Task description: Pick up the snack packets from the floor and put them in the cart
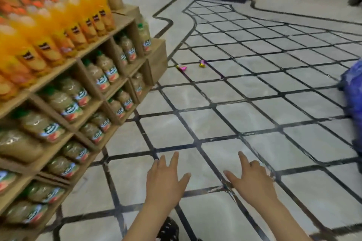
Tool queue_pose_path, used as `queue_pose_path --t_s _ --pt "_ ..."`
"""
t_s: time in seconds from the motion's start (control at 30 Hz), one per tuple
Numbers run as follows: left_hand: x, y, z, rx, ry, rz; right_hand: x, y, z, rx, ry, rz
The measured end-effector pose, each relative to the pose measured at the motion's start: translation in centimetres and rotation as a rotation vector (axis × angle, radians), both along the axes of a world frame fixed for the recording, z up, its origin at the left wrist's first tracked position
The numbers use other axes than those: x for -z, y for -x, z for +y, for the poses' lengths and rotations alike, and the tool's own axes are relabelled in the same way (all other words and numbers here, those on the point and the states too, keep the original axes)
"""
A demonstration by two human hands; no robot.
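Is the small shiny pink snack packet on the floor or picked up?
On the floor: the pink snack packet lies there, far from the empty left hand and right hand.

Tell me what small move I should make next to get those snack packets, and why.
Probably step forward toward the pink packet and the yellow packet: both lie on the tiled floor past the corner of the juice shelf, well beyond reach, and the left hand and right hand are open and hold nothing.

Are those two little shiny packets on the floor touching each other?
Apart. The head view shows bare floor between the pink packet and the yellow packet.
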State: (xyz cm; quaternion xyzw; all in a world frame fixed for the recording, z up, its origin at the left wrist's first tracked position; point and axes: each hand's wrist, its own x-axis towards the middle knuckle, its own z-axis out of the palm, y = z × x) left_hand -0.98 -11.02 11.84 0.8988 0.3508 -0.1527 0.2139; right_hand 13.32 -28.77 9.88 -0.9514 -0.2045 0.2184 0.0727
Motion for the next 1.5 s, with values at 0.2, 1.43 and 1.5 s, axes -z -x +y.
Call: queue_pose_path --t_s 0.2,1.43,1.5 --pt "-1.3 -8.3 10.8 0.049 -0.11 -0.068 -1.2 -8.5 8.0 -0.002 -0.015 -0.092" --pt "-5.4 -75.9 54.9 -0.01 -0.209 -0.32 -8.5 -75.8 54.4 0.064 -0.227 -0.136" --pt "-4.2 -78.0 58.0 -0.072 -0.21 -0.288 -7.4 -78.9 57.9 0.024 -0.213 -0.098"
